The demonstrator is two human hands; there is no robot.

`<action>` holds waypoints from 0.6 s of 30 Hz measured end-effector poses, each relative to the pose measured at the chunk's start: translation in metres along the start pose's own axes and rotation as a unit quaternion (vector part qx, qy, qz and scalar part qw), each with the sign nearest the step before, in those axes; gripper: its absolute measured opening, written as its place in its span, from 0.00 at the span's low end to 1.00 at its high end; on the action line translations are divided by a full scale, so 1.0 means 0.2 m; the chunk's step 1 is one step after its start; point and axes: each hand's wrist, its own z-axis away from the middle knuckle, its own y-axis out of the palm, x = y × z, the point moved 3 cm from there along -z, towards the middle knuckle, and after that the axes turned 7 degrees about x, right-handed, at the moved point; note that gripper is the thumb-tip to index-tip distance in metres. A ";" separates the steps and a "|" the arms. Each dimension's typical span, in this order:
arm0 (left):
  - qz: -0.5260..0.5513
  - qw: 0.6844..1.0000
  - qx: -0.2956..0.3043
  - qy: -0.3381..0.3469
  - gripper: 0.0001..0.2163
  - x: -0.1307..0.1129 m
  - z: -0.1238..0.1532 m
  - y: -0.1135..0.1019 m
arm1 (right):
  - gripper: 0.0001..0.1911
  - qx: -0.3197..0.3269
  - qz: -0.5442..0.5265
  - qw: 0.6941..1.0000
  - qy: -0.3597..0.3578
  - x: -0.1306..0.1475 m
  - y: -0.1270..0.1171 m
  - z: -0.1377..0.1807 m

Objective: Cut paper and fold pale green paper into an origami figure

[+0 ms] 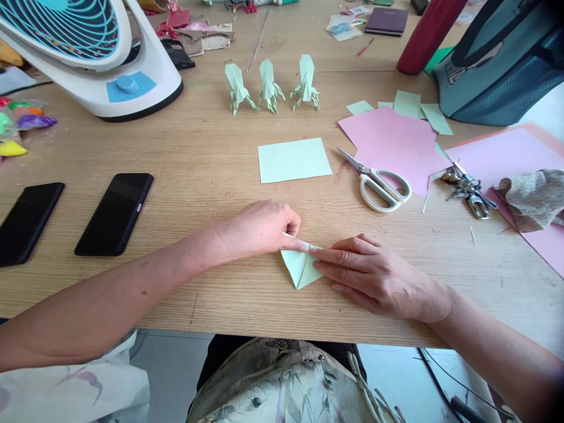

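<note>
A small light green folded paper [298, 269] lies on the table in front of me, with a crease down its middle and a point toward me. My left hand [271, 229] is at its upper edge, fingers curled and thumb stretched along the paper. From the other side, my right hand [374, 273] rests fingers nearly straight and close together on the paper's right part, covering it. Beyond my hands lies a flat light green paper rectangle [294, 160]. White-handled scissors [379, 185] lie to its right, blades pointing left.
Three folded green paper figures [267, 87] stand farther back. Two black phones [115, 214] and a white fan [132, 82] are at left. Pink paper [392, 141], green scraps, keys [469, 191], a grey cloth [535, 197], a red bottle [429, 35] and a teal bag [493, 76] occupy the right.
</note>
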 end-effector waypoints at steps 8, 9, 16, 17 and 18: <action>0.023 0.999 -0.043 -0.012 0.11 -0.02 -0.01 0.03 | 0.19 0.006 0.006 1.000 -0.002 -0.01 0.01 0.00; 0.026 0.998 -0.048 -0.010 0.11 -0.02 -0.01 0.03 | 0.19 0.006 0.005 1.000 -0.003 -0.01 0.01 0.00; 0.034 0.998 -0.040 -0.030 0.14 -0.01 -0.01 0.03 | 0.19 -0.001 -0.003 1.000 -0.007 -0.01 0.01 0.01; 0.036 0.998 -0.043 -0.028 0.14 -0.01 -0.01 0.03 | 0.19 -0.001 -0.004 1.000 -0.006 -0.01 0.01 0.01; 0.038 0.998 -0.051 -0.024 0.14 -0.01 -0.01 0.04 | 0.19 -0.002 -0.005 1.000 -0.004 -0.01 0.01 0.01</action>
